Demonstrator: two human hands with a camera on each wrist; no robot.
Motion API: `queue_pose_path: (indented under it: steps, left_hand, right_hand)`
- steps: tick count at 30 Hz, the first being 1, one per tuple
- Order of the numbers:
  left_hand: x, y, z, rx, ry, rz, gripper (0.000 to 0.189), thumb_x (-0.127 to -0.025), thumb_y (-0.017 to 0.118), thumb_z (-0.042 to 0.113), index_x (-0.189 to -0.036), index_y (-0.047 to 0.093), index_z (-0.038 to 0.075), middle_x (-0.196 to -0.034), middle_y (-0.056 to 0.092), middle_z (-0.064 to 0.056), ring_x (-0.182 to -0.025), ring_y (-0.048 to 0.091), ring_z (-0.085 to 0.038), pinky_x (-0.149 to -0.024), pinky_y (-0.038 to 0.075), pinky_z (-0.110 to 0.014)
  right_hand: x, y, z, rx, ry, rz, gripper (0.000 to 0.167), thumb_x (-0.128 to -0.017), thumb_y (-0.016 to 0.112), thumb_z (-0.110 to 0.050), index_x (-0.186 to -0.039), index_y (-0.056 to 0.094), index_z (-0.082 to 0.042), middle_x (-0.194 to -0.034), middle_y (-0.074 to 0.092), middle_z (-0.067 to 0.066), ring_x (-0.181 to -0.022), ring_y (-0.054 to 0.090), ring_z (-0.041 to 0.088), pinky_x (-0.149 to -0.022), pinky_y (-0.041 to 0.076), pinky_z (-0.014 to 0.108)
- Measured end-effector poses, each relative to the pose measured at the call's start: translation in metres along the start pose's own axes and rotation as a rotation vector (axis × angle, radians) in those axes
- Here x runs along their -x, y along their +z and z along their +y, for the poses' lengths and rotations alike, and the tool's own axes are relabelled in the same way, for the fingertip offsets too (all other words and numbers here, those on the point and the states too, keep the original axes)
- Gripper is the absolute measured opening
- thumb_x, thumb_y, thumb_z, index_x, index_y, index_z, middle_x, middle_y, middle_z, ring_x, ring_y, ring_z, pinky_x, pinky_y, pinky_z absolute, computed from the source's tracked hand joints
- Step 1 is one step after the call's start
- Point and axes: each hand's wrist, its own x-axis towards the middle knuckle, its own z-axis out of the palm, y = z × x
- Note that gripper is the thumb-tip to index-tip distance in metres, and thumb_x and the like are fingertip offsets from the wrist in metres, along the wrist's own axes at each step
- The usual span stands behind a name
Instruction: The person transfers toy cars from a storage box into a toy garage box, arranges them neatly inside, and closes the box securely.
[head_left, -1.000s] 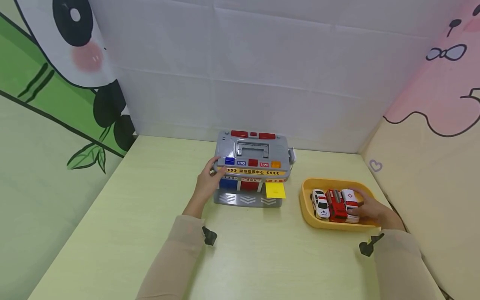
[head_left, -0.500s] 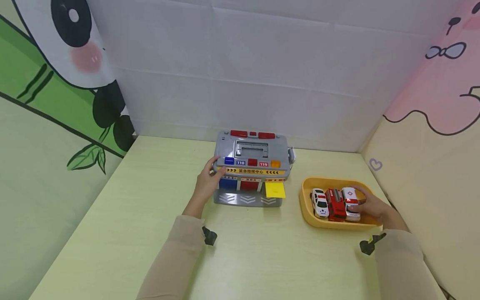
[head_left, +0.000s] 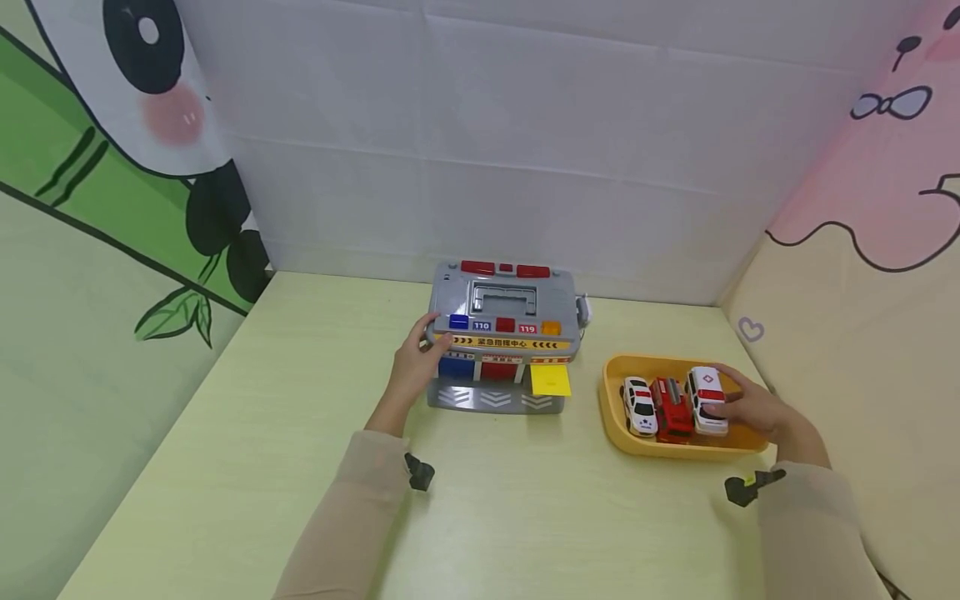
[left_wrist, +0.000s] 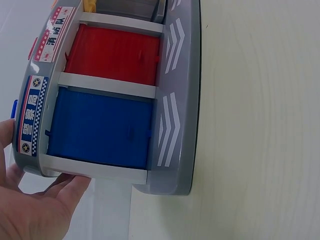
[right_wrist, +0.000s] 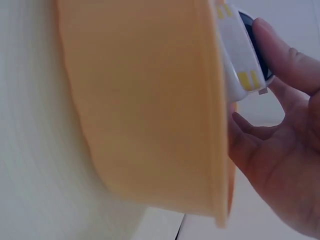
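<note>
A grey toy garage (head_left: 504,333) stands near the back of the table; its yellow door (head_left: 551,380) is swung outward, while the blue door (left_wrist: 101,127) and red door (left_wrist: 114,54) fill their frames. My left hand (head_left: 415,362) grips the garage's left end, thumb at the front edge. On the right, my right hand (head_left: 757,408) pinches a white toy ambulance (head_left: 706,402) with a red cross, tilted and raised a little in the yellow tray (head_left: 613,433). Beside it in the tray lie a red toy fire truck (head_left: 672,410) and a white toy police car (head_left: 640,407).
The pale wooden table (head_left: 510,508) runs up to a white back wall (head_left: 480,167). A cartoon-printed panel (head_left: 847,333) rises close to the right arm, another on the left. A small white handset-like part (head_left: 584,311) hangs on the garage's right side.
My right hand has lifted the ambulance slightly and shifted it right, away from the fire truck. The left hand and the garage have stayed in place.
</note>
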Motion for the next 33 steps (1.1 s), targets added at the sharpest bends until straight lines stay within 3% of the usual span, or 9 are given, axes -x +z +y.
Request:
queue_pose_path:
  steps: [7, 27, 33]
  left_hand:
    - [0.0, 0.0, -0.001, 0.002, 0.0, -0.005, 0.056, -0.098, 0.056, 0.04, -0.149, 0.037, 0.027, -0.147, 0.041, -0.019, -0.13, 0.043, -0.041, -0.103, 0.039, -0.053]
    - [-0.001, -0.001, 0.002, -0.009, -0.015, -0.007, 0.056, -0.098, 0.056, 0.041, -0.149, 0.037, 0.028, -0.149, 0.038, -0.019, -0.131, 0.042, -0.041, -0.103, 0.039, -0.053]
    - [-0.001, -0.001, 0.002, -0.013, -0.019, -0.004, 0.056, -0.097, 0.056, 0.042, -0.149, 0.037, 0.029, -0.149, 0.038, -0.02, -0.131, 0.043, -0.041, -0.103, 0.039, -0.054]
  right_hand:
    - [0.007, 0.001, -0.011, -0.03, 0.002, -0.021, 0.086, -0.093, 0.064, -0.005, -0.152, 0.0, -0.003, -0.122, 0.047, 0.028, -0.097, 0.06, 0.026, -0.084, 0.054, 0.033]
    - [0.026, 0.02, -0.051, 0.04, -0.002, 0.005, 0.087, -0.093, 0.067, -0.013, -0.154, 0.005, -0.007, -0.134, 0.034, 0.037, -0.107, 0.053, 0.034, -0.087, 0.053, 0.033]
    - [0.03, 0.032, -0.059, 0.008, -0.059, 0.003, 0.086, -0.093, 0.066, -0.011, -0.154, 0.006, -0.006, -0.132, 0.033, 0.038, -0.101, 0.056, 0.032, -0.084, 0.054, 0.033]
